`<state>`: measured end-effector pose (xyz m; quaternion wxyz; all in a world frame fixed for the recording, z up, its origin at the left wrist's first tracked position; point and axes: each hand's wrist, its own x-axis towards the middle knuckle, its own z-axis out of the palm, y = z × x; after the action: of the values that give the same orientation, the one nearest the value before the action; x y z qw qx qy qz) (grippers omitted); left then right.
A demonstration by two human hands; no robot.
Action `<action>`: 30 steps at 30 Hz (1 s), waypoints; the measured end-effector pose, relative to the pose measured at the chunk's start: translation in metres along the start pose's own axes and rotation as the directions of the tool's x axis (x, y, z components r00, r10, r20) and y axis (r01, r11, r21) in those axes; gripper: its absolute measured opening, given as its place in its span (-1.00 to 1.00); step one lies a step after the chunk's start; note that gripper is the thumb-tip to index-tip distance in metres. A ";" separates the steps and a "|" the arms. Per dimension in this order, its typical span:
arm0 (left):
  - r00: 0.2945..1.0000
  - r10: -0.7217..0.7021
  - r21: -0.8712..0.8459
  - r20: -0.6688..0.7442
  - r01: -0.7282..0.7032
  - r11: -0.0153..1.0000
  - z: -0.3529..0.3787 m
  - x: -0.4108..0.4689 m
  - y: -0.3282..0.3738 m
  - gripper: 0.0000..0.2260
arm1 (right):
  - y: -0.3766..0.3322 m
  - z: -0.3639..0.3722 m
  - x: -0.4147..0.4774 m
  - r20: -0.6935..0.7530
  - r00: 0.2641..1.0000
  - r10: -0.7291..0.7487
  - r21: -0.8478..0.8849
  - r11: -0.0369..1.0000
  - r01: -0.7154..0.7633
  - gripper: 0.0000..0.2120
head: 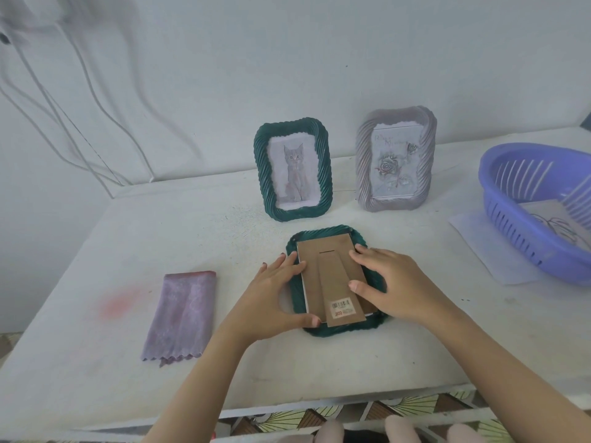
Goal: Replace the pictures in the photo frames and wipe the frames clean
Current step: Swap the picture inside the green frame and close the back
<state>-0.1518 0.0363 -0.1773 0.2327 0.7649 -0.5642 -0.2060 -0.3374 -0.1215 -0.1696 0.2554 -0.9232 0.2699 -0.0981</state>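
Grip released on both sides: my left hand [275, 292] and right hand [391, 282] press flat on the cardboard backing [332, 260] of the dark green frame [323, 232], lying face down on the tabletop [192, 238] near me.

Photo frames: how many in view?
3. Green cat frame standing back centre; grey rose frame standing right of it; another green frame face down in front, under the left hand and right hand. None look hidden.

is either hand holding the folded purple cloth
No, the folded purple cloth lies on the white table, apart from the left hand and right hand, which touch the face-down green frame.
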 end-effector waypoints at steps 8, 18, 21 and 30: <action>0.996 -0.027 -0.109 -0.088 0.017 0.994 0.002 0.001 0.002 -0.30 | 0.001 0.002 0.002 -0.056 0.998 0.012 0.027 1.000 -0.011 -0.55; 0.958 -0.096 0.005 -0.272 0.101 0.995 0.008 0.029 0.021 -0.42 | -0.002 0.002 0.011 -0.111 0.994 0.016 -0.051 0.998 -0.022 -0.53; 0.963 -0.121 0.028 -0.241 0.132 0.991 0.007 0.033 0.021 -0.48 | -0.003 0.001 0.015 -0.085 0.996 0.014 -0.095 0.995 -0.022 -0.45; 0.964 -0.217 0.092 -0.154 0.233 0.968 0.006 0.039 0.013 -0.01 | 0.002 -0.008 0.030 0.070 0.997 0.037 -0.148 0.989 -0.027 -0.02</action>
<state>-0.1549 -0.0052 -0.1765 0.2054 0.8484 -0.4659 -0.1448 -0.3161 -0.1430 -0.1623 0.1979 -0.9380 0.2817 -0.0404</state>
